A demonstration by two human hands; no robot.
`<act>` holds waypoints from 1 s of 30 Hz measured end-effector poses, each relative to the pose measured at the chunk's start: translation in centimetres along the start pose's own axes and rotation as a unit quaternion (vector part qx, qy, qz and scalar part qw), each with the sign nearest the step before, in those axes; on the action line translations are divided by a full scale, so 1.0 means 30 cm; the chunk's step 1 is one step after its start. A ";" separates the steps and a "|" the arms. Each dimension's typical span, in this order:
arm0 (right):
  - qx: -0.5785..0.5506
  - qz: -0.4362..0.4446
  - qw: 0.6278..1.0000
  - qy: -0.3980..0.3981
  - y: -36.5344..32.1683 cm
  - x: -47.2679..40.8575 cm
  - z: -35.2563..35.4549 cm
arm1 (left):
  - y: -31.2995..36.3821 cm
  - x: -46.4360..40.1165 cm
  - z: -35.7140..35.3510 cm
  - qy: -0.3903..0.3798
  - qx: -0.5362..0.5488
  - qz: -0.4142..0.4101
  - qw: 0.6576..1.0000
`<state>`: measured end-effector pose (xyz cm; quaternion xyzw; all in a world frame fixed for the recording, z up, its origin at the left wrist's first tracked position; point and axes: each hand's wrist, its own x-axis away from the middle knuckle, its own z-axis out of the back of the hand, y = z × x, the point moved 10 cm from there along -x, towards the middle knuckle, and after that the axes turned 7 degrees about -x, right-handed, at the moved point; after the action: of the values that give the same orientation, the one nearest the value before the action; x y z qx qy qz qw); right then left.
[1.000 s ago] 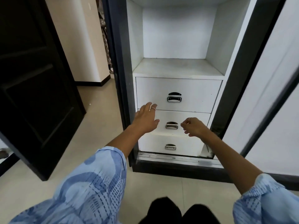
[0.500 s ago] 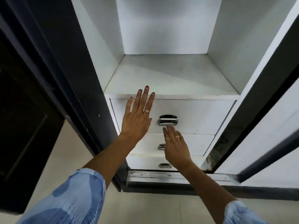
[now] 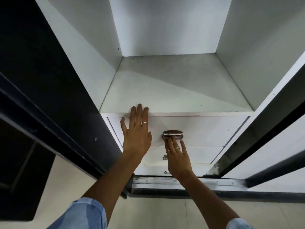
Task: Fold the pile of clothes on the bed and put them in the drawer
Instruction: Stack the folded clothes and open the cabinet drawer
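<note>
No readable text, label or number anywhere.

A: Where are the hands?

B: The left hand [image 3: 136,134] lies flat with straight fingers on the front of the top drawer [image 3: 206,129], fingertips at its upper edge. The right hand [image 3: 177,158] reaches up from below; its fingertips touch the metal handle [image 3: 172,135].

A: And around them?

B: A white shelf [image 3: 173,90] above the closed drawer, two lower drawers partly hidden by the right hand, and the wardrobe's dark frame [image 3: 49,96] at left.
</note>
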<state>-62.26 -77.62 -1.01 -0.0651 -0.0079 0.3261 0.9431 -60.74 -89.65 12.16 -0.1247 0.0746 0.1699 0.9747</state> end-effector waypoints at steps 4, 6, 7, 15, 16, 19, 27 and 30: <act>-0.019 -0.022 0.999 -0.019 0.007 -0.017 -0.024 | 0.012 0.018 -0.002 -0.012 0.023 0.033 0.999; -0.054 -0.042 0.997 -0.038 0.007 -0.029 -0.021 | 0.012 0.013 -0.002 -0.010 0.028 0.040 0.999; -0.063 -0.052 0.996 -0.030 0.011 -0.037 -0.006 | 0.008 0.010 0.000 -0.006 0.030 0.043 0.999; -0.049 -0.063 0.995 0.054 0.004 -0.074 0.113 | 0.019 0.011 -0.018 -0.019 0.055 0.070 0.996; -0.063 -0.067 0.994 0.052 0.008 -0.069 0.113 | 0.020 0.008 -0.021 -0.017 0.057 0.074 0.996; -0.098 -0.057 0.993 0.041 0.008 -0.057 0.111 | 0.021 0.005 -0.022 0.001 0.063 0.075 0.995; -0.141 -0.066 0.987 -0.041 0.028 -0.086 0.174 | 0.017 0.013 -0.007 0.011 0.058 0.083 0.995; -0.144 -0.073 0.987 -0.024 0.020 -0.032 0.175 | 0.025 0.021 -0.004 0.007 0.060 0.080 0.995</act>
<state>-63.68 -77.12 4.14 -0.1921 -0.0820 0.2533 0.9446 -60.43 -88.79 11.75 -0.0607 0.1009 0.2416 0.9632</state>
